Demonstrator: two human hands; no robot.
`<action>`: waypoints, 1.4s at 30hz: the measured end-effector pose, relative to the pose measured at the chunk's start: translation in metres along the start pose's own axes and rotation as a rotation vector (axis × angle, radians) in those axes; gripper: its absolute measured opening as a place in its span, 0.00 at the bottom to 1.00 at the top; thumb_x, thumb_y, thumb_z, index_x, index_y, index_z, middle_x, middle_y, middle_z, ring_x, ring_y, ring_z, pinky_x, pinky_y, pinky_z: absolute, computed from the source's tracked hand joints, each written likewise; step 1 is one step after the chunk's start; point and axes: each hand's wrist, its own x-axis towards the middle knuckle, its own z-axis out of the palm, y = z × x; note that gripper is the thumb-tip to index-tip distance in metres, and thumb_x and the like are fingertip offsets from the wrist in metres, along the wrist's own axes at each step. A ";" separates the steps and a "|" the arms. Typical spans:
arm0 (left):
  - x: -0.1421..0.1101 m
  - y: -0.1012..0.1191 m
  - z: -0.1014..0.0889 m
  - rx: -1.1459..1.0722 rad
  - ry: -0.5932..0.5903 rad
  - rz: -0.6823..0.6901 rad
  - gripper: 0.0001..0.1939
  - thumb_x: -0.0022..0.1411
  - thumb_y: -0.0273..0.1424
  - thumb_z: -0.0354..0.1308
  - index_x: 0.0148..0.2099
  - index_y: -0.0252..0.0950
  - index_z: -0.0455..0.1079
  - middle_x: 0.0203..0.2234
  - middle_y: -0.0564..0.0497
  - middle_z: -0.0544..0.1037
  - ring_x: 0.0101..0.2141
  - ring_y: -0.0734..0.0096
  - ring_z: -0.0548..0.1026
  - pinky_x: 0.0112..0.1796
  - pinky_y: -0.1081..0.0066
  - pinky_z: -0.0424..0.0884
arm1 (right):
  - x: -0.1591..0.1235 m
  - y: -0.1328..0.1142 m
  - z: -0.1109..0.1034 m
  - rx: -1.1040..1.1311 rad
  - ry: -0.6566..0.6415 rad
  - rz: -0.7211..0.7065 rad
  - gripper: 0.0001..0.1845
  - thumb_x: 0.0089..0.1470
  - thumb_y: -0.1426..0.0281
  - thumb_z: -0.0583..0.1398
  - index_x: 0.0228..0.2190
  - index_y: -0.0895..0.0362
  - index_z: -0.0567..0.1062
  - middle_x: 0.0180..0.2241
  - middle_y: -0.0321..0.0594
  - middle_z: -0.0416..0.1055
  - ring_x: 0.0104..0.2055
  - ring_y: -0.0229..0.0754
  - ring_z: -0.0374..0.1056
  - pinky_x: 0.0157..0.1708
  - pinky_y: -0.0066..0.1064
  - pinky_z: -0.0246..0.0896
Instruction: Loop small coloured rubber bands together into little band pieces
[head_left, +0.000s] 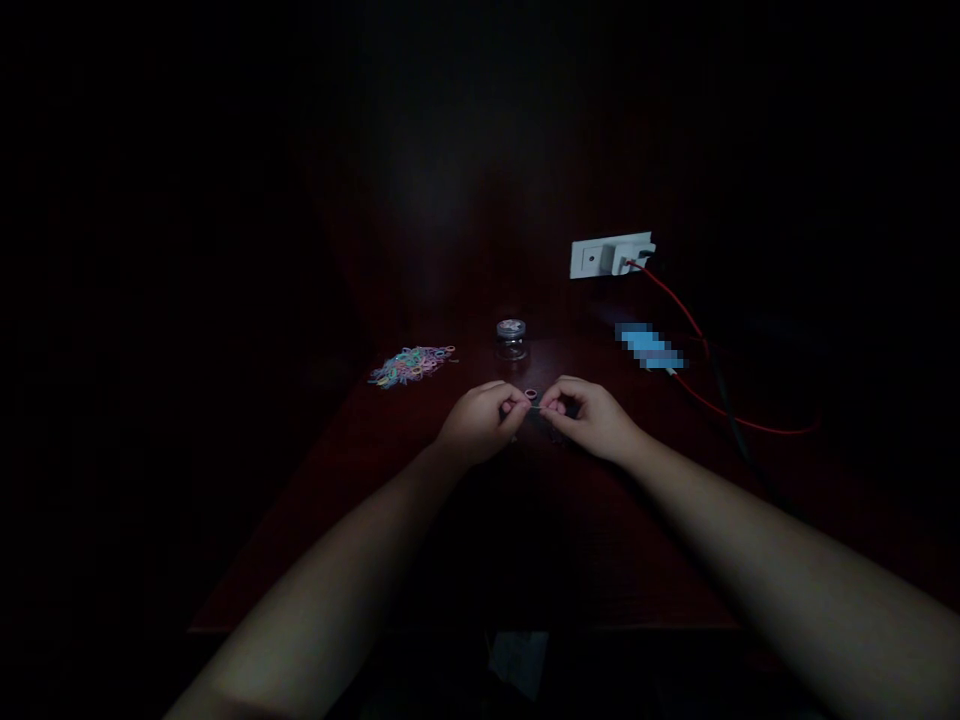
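Note:
Both hands meet over the middle of the dark red table. My left hand [480,425] pinches one end of a thin, pale rubber band [535,407], and the fingers of my right hand [589,415] pinch the other end. The band is stretched taut across the small gap between the fingertips. Just behind it lies a small pinkish ring-shaped band [531,394]. To the left, a loose pile of colourful rubber bands [414,366] is spread on the table. A small clear round jar [512,342] with a lid stands beyond my hands.
A white wall socket [611,256] holds a plug with a red cable [679,300]. The cable runs down to a pixelated blue device [649,346] on the right. A dark cord hangs beside it. The table's [330,520] surroundings are very dark.

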 end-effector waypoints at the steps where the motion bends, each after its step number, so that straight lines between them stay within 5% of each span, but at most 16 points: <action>1: 0.000 0.000 0.000 0.000 0.006 -0.001 0.07 0.63 0.30 0.54 0.35 0.35 0.73 0.28 0.51 0.75 0.30 0.72 0.71 0.33 0.72 0.66 | 0.000 0.000 0.000 -0.001 0.001 -0.001 0.04 0.51 0.70 0.61 0.28 0.59 0.75 0.27 0.37 0.66 0.27 0.36 0.63 0.29 0.29 0.60; 42: -0.002 0.004 0.012 -0.208 0.026 -0.149 0.08 0.64 0.33 0.53 0.37 0.36 0.71 0.31 0.51 0.75 0.31 0.72 0.72 0.30 0.74 0.66 | 0.000 -0.006 0.002 -0.073 -0.136 -0.016 0.07 0.44 0.80 0.58 0.24 0.57 0.70 0.24 0.33 0.64 0.28 0.35 0.60 0.29 0.27 0.56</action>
